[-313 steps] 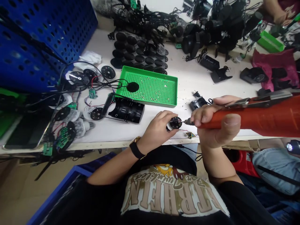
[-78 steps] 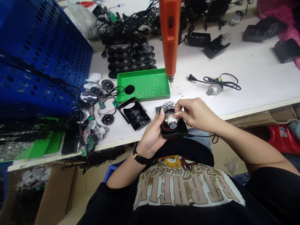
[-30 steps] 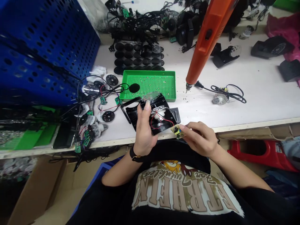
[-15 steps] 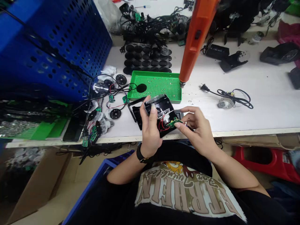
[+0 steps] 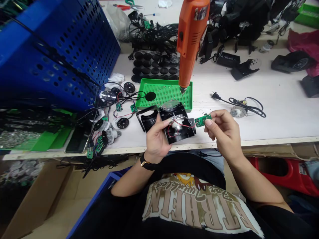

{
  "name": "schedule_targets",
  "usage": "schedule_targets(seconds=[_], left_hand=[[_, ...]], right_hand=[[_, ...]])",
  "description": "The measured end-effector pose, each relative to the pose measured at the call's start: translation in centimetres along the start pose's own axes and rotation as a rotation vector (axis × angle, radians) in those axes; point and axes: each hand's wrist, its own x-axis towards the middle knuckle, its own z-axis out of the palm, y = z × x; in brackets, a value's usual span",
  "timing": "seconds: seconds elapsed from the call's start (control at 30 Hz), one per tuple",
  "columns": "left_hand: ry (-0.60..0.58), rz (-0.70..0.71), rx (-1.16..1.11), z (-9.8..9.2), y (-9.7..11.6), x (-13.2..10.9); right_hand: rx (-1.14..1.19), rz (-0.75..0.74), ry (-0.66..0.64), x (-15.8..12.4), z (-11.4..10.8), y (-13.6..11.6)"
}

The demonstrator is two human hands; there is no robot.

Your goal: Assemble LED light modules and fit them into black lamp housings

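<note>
My left hand [image 5: 157, 139] grips a black plastic housing [image 5: 183, 134] by its left side, thumb laid over the edge. Inside the housing sits a white and silver motor-like part [image 5: 177, 123], and a clear round piece [image 5: 170, 105] shows at its top. Red wires lead from it to a small green circuit board [image 5: 200, 121]. My right hand [image 5: 225, 132] pinches that board between thumb and fingers, just right of the housing. Another black shell part [image 5: 148, 121] lies left of the housing, partly behind my left hand.
An orange electric screwdriver [image 5: 189, 43] hangs over a green tray [image 5: 190, 99] of small screws. A blue perforated crate [image 5: 74, 43] stands at the left, near wired discs and boards [image 5: 123, 123]. A coiled plug cord [image 5: 249, 105] lies right. Black disc rows [image 5: 155, 70] sit behind the tray.
My right hand has drawn the circuit board rightward, out from over the housing, so the red wires stretch between them. The housing has turned to show its inside. The screwdriver appears further left.
</note>
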Motion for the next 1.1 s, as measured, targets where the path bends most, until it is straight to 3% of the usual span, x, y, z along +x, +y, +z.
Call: schedule_targets(seconds=[0.1, 0.2, 0.27, 0.4, 0.5, 0.67, 0.8, 0.93, 1.1], left_hand=[[-0.082, -0.063, -0.016, 0.0, 0.4, -0.3], [-0.124, -0.010, 0.037, -0.3, 0.1, -0.2], [-0.137, 0.062, 0.091, -0.5, -0.4, -0.1], [-0.123, 0.149, 0.158, -0.9, -1.3, 0.2], [-0.107, 0.138, 0.156, -0.9, -1.5, 0.3], [-0.097, 0.059, 0.138, -0.8, -1.5, 0.4], [-0.103, 0.096, 0.163, -1.0, -1.8, 0.6], [-0.091, 0.136, 0.168, -1.1, -1.9, 0.5], [-0.063, 0.130, 0.077, -0.3, -1.5, 0.0]], right_hand=[[0.082, 0.028, 0.005, 0.2, 0.2, 0.1], [0.002, -0.005, -0.039, 0.1, 0.1, 0.3], [-0.170, -0.096, -0.050, 0.0, -0.1, 0.3], [-0.662, -0.418, -0.127, 0.0, -0.7, 0.4], [-0.971, -0.579, -0.220, 0.2, -1.1, 0.8], [-1.274, -0.792, -0.168, 1.0, -2.1, 1.4], [-1.204, -0.911, -0.218, 1.7, -3.0, 0.9], [-0.880, -0.952, -0.246, 1.8, -2.9, -0.2], [-0.756, -0.750, -0.355, 1.3, -1.7, -1.7]])
